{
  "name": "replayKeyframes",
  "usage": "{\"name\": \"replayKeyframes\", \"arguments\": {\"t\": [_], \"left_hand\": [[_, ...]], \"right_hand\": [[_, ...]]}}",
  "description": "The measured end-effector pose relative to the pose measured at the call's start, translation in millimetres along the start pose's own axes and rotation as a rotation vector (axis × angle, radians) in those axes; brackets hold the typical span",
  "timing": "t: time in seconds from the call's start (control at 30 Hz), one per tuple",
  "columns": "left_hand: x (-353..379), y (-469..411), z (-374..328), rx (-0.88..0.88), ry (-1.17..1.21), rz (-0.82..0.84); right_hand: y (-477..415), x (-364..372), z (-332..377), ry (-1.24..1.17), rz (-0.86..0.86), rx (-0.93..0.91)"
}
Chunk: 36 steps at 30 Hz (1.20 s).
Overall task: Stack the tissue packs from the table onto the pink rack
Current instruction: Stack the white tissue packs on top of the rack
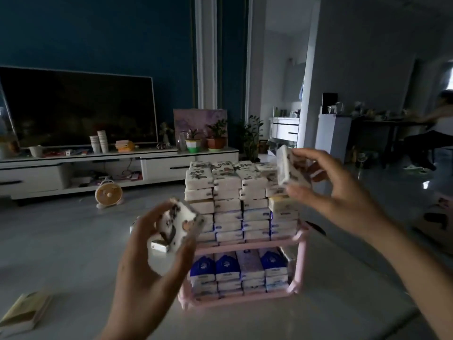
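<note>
A pink rack [301, 238] stands on the white table [318, 303] in front of me. Its lower shelf holds blue and white tissue packs [226, 268], and its upper shelf carries a tall stack of white packs [230, 197]. My left hand [149, 261] grips a white patterned tissue pack [177, 223] just left of the stack, at upper-shelf height. My right hand [335, 190] pinches another white tissue pack [289, 168], tilted on edge, above the stack's right column.
A yellowish book [24, 312] lies at the table's left corner. Beyond are a small fan [108, 194] on the floor, a TV [78, 109] on a white cabinet, potted plants [215, 136] and a person [441, 119] at the far right.
</note>
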<state>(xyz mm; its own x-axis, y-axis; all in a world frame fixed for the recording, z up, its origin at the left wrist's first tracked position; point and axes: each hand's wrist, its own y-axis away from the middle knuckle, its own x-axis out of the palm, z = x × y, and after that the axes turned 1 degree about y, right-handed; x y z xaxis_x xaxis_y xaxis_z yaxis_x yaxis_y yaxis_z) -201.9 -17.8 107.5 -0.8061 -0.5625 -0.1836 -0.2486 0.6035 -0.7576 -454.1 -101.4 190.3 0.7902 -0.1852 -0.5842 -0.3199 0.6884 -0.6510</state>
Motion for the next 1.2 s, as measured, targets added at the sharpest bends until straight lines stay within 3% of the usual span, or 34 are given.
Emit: {"name": "replayKeyframes", "arguments": {"t": [0.07, 0.17, 0.27, 0.4, 0.77, 0.9, 0.97, 1.07, 1.2], "left_hand": [[0, -25, -1, -0.006, -0.009, 0.013], [6, -51, -3, -0.048, -0.023, 0.036], [12, -66, -5, -0.061, 0.005, 0.045], [20, -76, -5, -0.088, 0.031, 0.067], [27, -103, -10, -0.095, 0.092, 0.152], [24, -117, -18, -0.055, 0.104, 0.141], [26, -122, -24, -0.006, 0.094, 0.209], [37, -125, -32, 0.096, 0.078, 0.328], [42, -133, -30, 0.14, 0.055, 0.322]], "right_hand": [[-29, -13, -16, 0.003, 0.004, 0.067], [-58, -19, -35, -0.026, 0.189, 0.168], [-69, -13, -47, 0.03, 0.356, 0.168], [-74, -3, -58, 0.08, 0.429, 0.159], [-65, -1, -47, -0.04, 0.253, 0.156], [-62, 1, -24, -0.056, -0.002, 0.07], [-63, 6, 1, -0.215, 0.048, 0.045], [-72, 23, 36, -0.353, 0.255, 0.059], [-86, 49, 50, -0.525, 0.223, 0.22]]}}
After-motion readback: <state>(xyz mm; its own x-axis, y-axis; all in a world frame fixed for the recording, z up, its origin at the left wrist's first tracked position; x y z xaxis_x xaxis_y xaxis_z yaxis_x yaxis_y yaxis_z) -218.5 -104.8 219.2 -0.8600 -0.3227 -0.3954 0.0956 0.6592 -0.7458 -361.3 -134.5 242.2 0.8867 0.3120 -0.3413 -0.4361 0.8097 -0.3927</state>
